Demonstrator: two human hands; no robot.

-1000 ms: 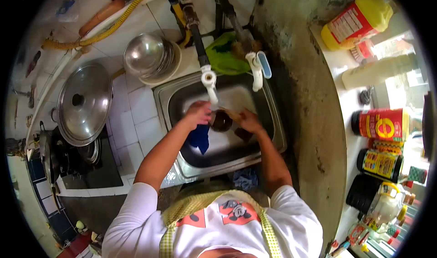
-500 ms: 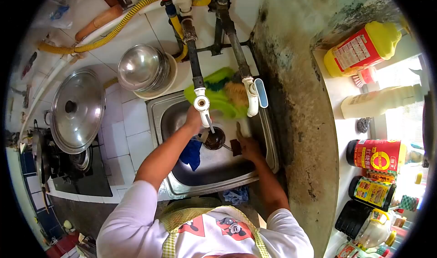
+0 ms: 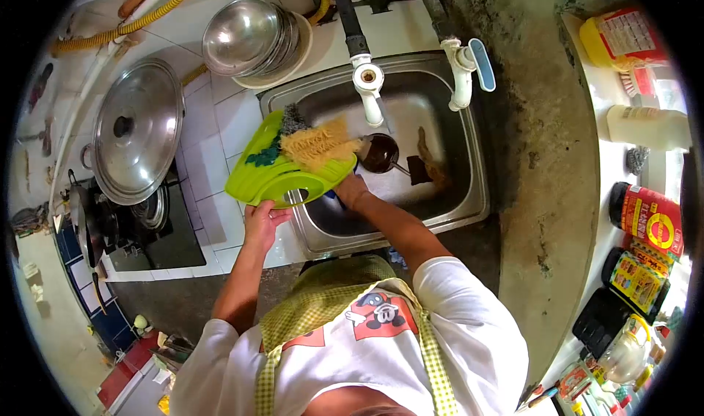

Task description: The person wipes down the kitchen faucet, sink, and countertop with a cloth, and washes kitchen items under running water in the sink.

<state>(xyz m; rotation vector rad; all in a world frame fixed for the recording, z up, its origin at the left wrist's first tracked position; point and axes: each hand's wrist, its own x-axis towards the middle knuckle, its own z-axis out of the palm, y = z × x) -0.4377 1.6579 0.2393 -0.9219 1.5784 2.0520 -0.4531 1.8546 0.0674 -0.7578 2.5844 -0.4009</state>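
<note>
My left hand [image 3: 262,224] grips the lower left rim of a green plastic tray [image 3: 253,180], which is tilted over the sink's left edge. On the tray lie a tan scrubber [image 3: 320,144], a grey steel-wool ball [image 3: 293,119] and a dark green scouring pad [image 3: 264,155]. My right hand [image 3: 350,190] is beside the tray's right end, over a blue cloth mostly hidden; its fingers are covered. In the steel sink [image 3: 411,214] are a dark round bowl-like item [image 3: 380,153], a dark brown piece [image 3: 419,170] and a brown fibrous strip [image 3: 433,159].
Two white taps [image 3: 367,80] [image 3: 461,71] hang over the sink. Stacked metal bowls [image 3: 242,38] stand behind its left corner. A large lidded pan [image 3: 139,133] sits on the stove at left. Bottles, including a red-labelled one [image 3: 649,218], line the right ledge.
The green tray has moved from behind the taps to the sink's left edge, now held in my left hand. My right hand has moved left across the sink, away from the brown strip.
</note>
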